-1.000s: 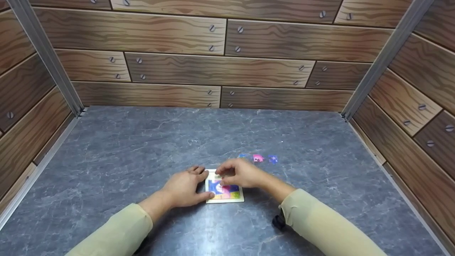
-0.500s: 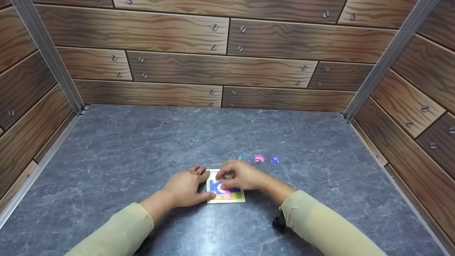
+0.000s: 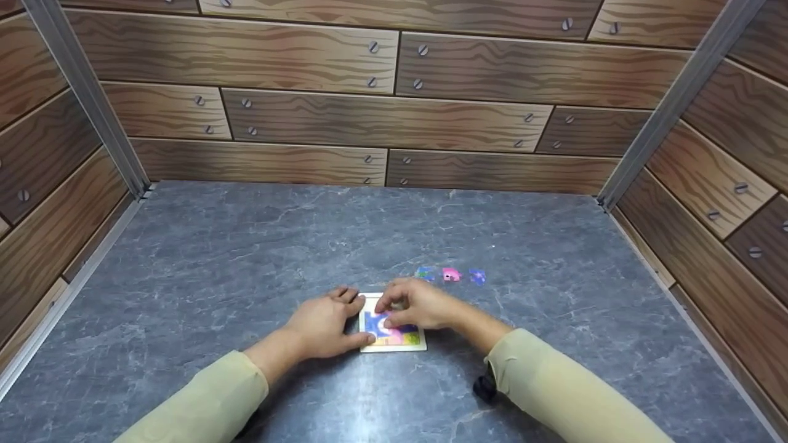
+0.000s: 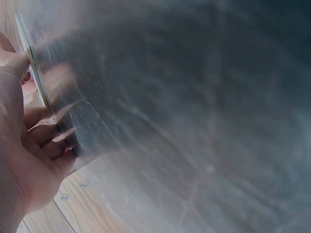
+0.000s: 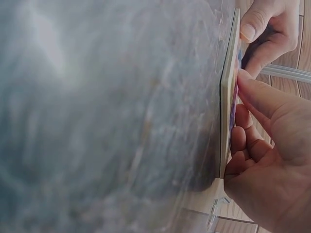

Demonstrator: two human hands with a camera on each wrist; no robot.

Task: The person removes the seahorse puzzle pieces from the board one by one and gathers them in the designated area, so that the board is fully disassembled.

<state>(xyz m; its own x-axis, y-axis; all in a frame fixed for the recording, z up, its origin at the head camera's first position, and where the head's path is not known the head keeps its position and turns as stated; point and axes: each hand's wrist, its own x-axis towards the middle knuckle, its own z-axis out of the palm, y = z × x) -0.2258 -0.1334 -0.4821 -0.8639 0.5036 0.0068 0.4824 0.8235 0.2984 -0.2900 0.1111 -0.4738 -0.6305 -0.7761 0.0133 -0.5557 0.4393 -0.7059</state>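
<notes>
Right hand (image 3: pixel 428 304) edges slightly down the puzzle board (image 3: pixel 400 349); whether it pinches anything cannot be told. Relaxed left hand (image 3: pixel 323 323) steadies the board on the table (image 3: pixel 295 234); likely light, stiff; grip the rim (image 5: pixel 225 116).

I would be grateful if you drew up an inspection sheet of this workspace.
Surface: grey veined table, glare at the near side.
Job's things: puzzle, partly hidden; blue-green piece, pink piece and blue piece lie apart, in a row beyond it.
Clutter: tiny pale speck.
Grips: left grip touches the puzzle's left side; right grip has its thumb on the puzzle, whether pinching anything is unclear.
Cables: nothing seen.
Surroundings: wood-patterned walls, metal posts.
</notes>
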